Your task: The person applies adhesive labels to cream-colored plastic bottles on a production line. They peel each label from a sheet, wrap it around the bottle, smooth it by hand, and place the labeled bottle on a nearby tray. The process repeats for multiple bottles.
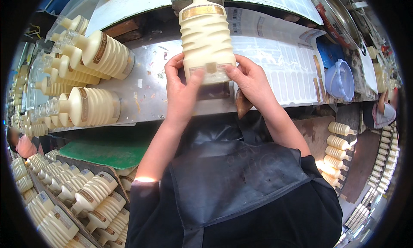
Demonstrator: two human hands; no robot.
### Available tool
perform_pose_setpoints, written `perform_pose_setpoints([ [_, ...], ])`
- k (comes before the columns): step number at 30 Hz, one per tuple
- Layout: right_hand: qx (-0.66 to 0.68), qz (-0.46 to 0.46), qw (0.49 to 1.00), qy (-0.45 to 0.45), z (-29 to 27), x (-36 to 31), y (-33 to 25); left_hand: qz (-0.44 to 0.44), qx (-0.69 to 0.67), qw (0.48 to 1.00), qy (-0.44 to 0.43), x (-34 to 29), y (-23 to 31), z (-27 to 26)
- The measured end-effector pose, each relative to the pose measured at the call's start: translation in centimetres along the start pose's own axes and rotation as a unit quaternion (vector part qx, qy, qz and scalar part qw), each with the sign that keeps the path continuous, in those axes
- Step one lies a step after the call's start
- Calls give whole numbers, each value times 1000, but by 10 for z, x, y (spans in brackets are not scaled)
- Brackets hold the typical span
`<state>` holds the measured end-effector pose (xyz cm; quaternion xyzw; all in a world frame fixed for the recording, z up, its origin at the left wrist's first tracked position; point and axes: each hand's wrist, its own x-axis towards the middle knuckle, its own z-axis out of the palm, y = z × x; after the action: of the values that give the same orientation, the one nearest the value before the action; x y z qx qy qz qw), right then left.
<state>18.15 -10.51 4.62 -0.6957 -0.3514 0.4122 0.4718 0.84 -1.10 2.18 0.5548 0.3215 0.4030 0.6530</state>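
Observation:
A cream bottle [206, 41] with wavy ribs stands out in front of me, its neck pointing away over a grey block [177, 2]. Around its neck end runs a gold label [203, 11], and a narrow label strip [211, 68] crosses its body near the base. My left hand [180, 82] grips the base's left side, its thumb on the strip and slightly blurred. From the other side my right hand [250, 80] grips the base, thumb pressed on the strip's right end. A brown pointed piece [243, 103] juts out below my right palm; whether I hold it, I cannot tell.
Finished-looking cream bottles [109, 54] lie in rows on the metal bench [148, 75] at left. White label sheets [275, 63] cover its right part, beside a lavender bucket [340, 80]. Racks of bottles [94, 192] stand lower left; more bottles [337, 142] lie lower right.

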Motion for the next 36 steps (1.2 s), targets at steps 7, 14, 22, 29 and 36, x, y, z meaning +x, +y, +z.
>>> perform_pose_setpoints([
  [7,28,-5,1000,2,3,1,7,0,-9,1000,1,0,2,2],
  [14,53,-45,996,47,7,3,13,4,-16,1000,2,0,-2,0],
  [22,29,-26,999,4,3,2,16,9,-2,1000,6,1,-6,-1],
  [29,222,29,972,66,-30,7,-25,12,53,999,-1,-2,-6,-1],
  [36,-291,-357,885,72,-3,-1,-57,14,49,999,12,-3,-7,1],
])
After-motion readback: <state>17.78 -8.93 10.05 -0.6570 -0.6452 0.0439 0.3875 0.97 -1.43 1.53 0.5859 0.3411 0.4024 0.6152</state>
